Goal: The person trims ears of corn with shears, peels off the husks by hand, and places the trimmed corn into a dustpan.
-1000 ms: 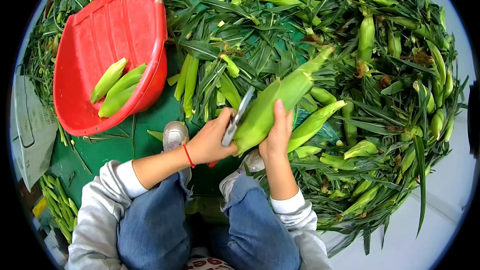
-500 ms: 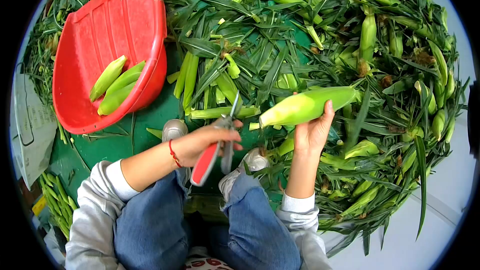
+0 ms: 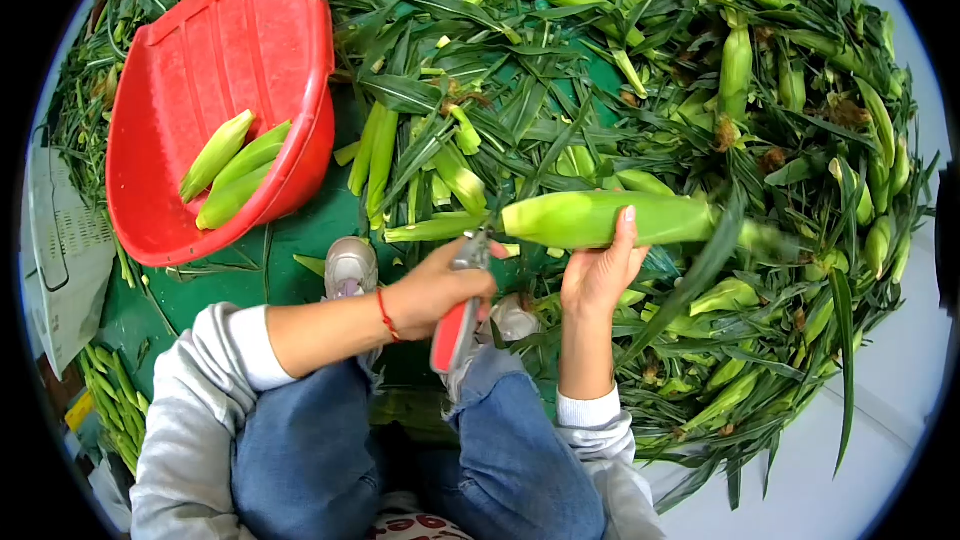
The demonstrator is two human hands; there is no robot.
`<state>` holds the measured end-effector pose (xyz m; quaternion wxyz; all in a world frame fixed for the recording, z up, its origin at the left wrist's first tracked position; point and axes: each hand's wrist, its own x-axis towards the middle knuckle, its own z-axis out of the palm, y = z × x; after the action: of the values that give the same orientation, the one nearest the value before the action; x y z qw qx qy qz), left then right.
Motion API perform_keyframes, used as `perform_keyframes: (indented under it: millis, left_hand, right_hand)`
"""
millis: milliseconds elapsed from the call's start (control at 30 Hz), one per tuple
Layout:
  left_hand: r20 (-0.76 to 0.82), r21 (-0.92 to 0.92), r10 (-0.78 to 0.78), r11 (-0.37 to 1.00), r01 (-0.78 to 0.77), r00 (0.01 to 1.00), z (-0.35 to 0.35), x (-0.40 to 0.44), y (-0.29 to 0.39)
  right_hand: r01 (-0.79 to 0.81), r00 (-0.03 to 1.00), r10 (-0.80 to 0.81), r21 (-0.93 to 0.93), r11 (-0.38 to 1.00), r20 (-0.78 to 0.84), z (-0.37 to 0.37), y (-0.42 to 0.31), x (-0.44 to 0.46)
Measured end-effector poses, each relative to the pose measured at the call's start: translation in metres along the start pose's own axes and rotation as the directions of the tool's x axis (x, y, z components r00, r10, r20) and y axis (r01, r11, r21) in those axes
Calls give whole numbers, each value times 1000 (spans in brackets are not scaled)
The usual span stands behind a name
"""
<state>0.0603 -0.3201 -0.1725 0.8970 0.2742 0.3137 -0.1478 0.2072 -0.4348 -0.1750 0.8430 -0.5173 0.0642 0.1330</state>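
My left hand [image 3: 440, 290], with a red cord at the wrist, is closed around pruning shears [image 3: 458, 335] with red and grey handles. The blades reach up to the pale stem end of an ear of corn [image 3: 585, 220]; whether they touch it I cannot tell. That ear is in its green husk, lying nearly level with its leafy tip to the right, slightly blurred. My right hand [image 3: 600, 275] grips it from below, thumb across the front. Two or more husked-in ears [image 3: 220, 155] lie in a red scoop [image 3: 225, 30] at the upper left.
A large heap of corn ears and leaves [image 3: 735, 70] covers the top and right. Cut husk pieces [image 3: 378, 160] lie on the green floor [image 3: 190, 305] in front of my shoes [image 3: 350, 262]. A white crate-like object [image 3: 70, 250] stands at the left edge.
My left hand and the shears have moved right, up to the corn's stem end. The ear has swung level and shifted slightly left in my right hand; the shears look more closed.
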Motion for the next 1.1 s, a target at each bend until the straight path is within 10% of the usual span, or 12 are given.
perform_keyframes:
  millis: [100,167,300,400,533,567,700,833,967,1000,1067,1100]
  left_hand:
    - [20,703,36,710,-39,999,-11,-9,20]
    - [158,809,181,540,-232,971,-7,-5,25]
    - [359,821,476,249,-514,803,-2,26,35]
    - [306,886,574,120,-448,759,-2,30,64]
    - [105,871,384,410,-271,917,-24,17,78]
    - [125,901,211,386,-200,969,-23,8,87]
    - [442,869,327,74,-489,835,-56,25,45]
    - [285,930,207,176,-322,936,-38,13,53]
    - [22,975,361,199,-100,932,-64,20,49]
    - [6,893,383,413,-177,924,-78,21,48]
    - [83,852,464,427,-304,882,-67,16,47]
    - [81,764,351,580,-285,933,-47,11,46]
  right_hand:
    - [-119,991,123,-78,990,49,-18,-4,10]
    - [-290,956,295,-181,940,-2,-21,-3,3]
    - [-24,899,293,-633,774,324,-28,18,-17]
    - [-389,821,545,-533,751,170,-25,4,-23]
    - [114,877,362,-868,483,316,-27,-28,-11]
    - [174,876,348,-892,417,333,-26,-34,-11]
    - [534,792,336,-845,23,510,-22,-37,-18]
    - [557,769,438,-824,-100,467,-15,-49,-14]
    - [575,650,500,-800,169,573,-37,-51,0]
    - [371,661,538,-852,370,522,-41,-51,2]
    - [-135,621,643,-748,650,447,-51,-43,-4]
    - [-123,661,587,-704,700,468,-53,-26,-11]
